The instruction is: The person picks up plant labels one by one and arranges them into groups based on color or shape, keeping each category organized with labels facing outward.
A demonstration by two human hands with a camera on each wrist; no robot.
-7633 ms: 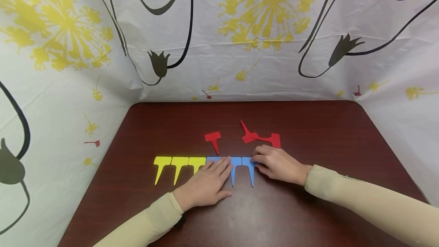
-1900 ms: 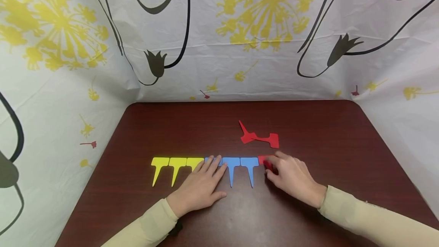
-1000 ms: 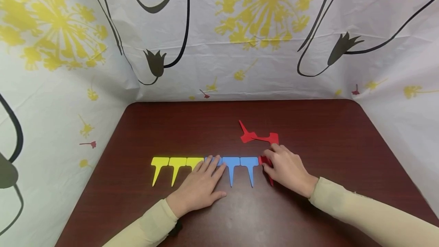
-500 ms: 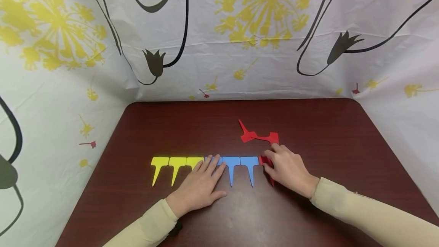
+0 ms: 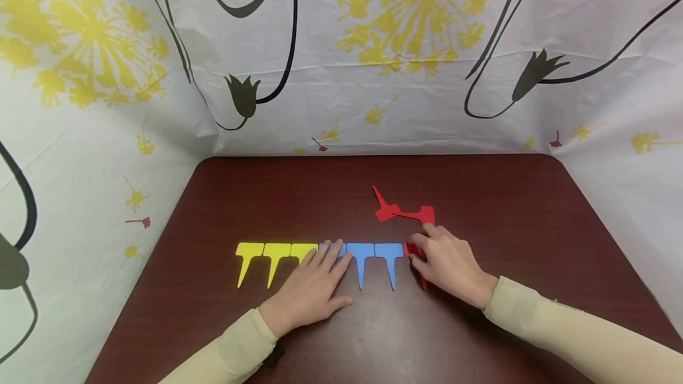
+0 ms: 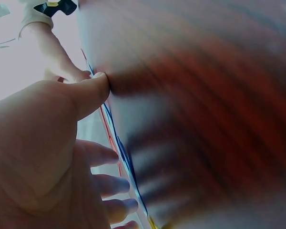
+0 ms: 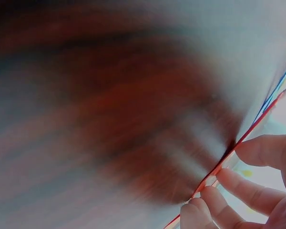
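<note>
A row of T-shaped plastic plant labels lies on the table, stems toward me: yellow labels at left, then blue labels. My left hand rests flat with spread fingers over the join of the two colours, covering parts of one yellow and one blue label. At the row's right end, my right hand pinches a red plant label with curled fingers; its head sits right at the last blue one, partly hidden under the fingers. In the right wrist view, thumb and fingertips meet the red label's edge.
Two more red plant labels lie behind the row, one overlapping the other, the right one close to my right fingers. The dark wooden table ends at a white flowered cloth on the back and sides.
The red label that lay behind the row now stands at its right end, its stem turned toward me. My right hand left the last blue label for it. My left hand stays nearly in place.
</note>
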